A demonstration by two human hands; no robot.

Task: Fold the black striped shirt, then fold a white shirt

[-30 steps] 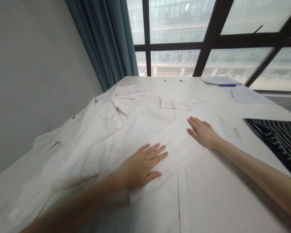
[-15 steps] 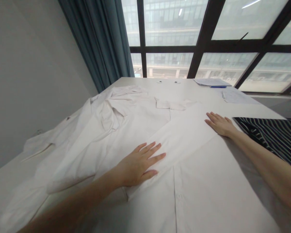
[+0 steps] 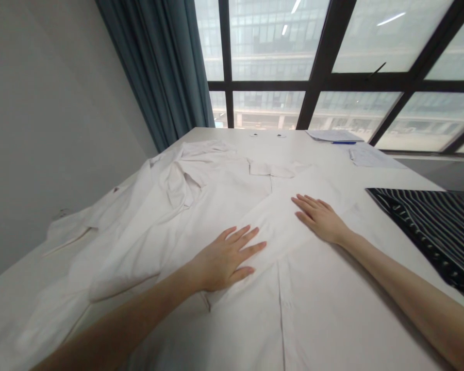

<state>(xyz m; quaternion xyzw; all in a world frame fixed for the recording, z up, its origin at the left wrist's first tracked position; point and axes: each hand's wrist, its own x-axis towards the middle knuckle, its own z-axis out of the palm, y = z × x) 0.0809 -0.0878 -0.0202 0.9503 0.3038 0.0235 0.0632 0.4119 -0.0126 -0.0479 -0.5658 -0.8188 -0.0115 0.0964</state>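
Observation:
A white button-up shirt (image 3: 332, 293) lies spread on the white table, its collar (image 3: 272, 169) toward the far side and its button strip running toward me. A sleeve is folded slantwise across its front. My left hand (image 3: 228, 260) rests flat on that sleeve with fingers spread. Farther right, my right hand (image 3: 319, 217) also lies flat on the white cloth, its fingers stretched out toward the left. Neither hand grips anything.
More white garments (image 3: 139, 221) lie crumpled on the left. A black-and-white striped cloth (image 3: 436, 221) is at the right edge. Papers (image 3: 375, 157) and a blue pen (image 3: 344, 142) lie at the far right of the table (image 3: 232, 135). A blue curtain (image 3: 158, 67) hangs beyond the table.
My right hand has slid left across the shirt, away from its right edge and closer to my left hand. My left hand has stayed nearly in place.

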